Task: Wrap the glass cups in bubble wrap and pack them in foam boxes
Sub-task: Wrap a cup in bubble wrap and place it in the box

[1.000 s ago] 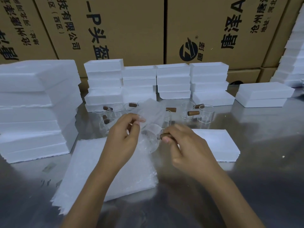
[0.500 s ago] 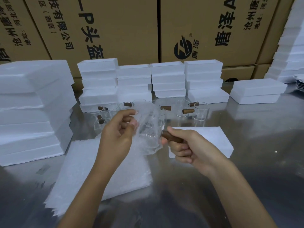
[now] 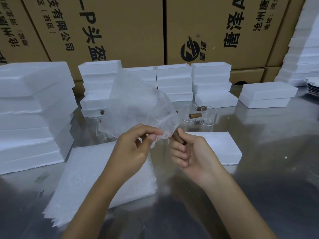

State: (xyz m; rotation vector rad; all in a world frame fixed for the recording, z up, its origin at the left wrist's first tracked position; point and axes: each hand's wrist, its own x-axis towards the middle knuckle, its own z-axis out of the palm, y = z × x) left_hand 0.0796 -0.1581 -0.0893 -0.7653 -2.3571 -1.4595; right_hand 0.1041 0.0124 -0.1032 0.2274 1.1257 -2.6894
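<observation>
Bubble wrap (image 3: 138, 107), translucent and crinkled, was held raised above the steel table (image 3: 259, 195), its lower edge pinched between thumb and forefinger of the left hand (image 3: 133, 150). The brown wooden handle (image 3: 177, 138) of a cup was gripped in the curled fingers of the right hand (image 3: 193, 156), palm turned up; the glass body was hidden behind the wrap. Both forearms were extended forward, the hands close together. More glass cups (image 3: 200, 114) were stood beyond, near stacked white foam boxes (image 3: 210, 83).
</observation>
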